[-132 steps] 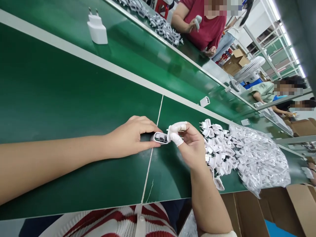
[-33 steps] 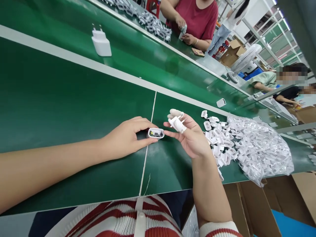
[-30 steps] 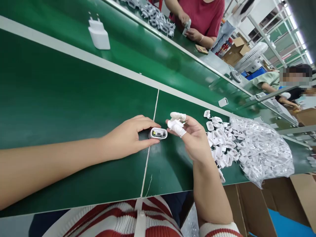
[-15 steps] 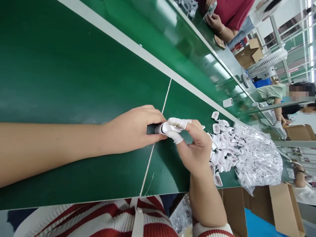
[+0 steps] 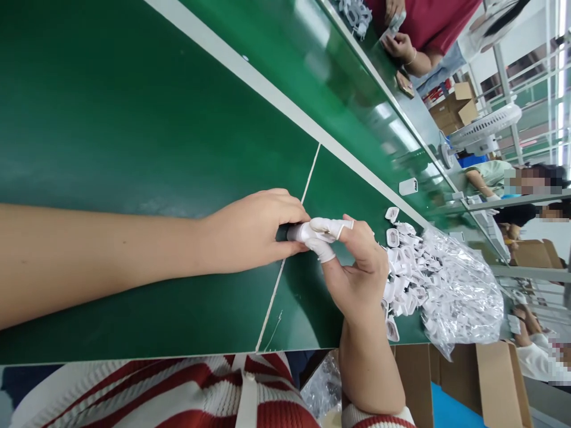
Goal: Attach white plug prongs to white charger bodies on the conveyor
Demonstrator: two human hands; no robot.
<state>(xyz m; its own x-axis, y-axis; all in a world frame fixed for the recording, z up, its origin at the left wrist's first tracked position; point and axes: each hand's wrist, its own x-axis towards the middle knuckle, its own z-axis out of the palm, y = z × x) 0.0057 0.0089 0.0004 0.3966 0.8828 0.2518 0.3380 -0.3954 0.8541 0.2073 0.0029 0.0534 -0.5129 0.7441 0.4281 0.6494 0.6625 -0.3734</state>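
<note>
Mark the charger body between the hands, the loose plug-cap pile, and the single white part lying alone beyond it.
charger body (image 5: 294, 232), head view, visible white end.
plug-cap pile (image 5: 404, 261), head view, middle.
single white part (image 5: 408, 186), head view, centre.

The bench (image 5: 134, 119) had a smooth green covering with a soft sheen. White rubbery cots sheathed two fingers (image 5: 328, 226), and glossy white plastic parts (image 5: 404, 261) spilled from a crinkled clear plastic bag (image 5: 464, 297).

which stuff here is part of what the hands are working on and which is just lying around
In hand:
- left hand gripping the white charger shell
- right hand, white finger cots pressing at the shell's open end
- pile of white plug caps beside the right hand

Lying about:
- lone white part on the green belt
- desk fan
- cardboard boxes
</note>
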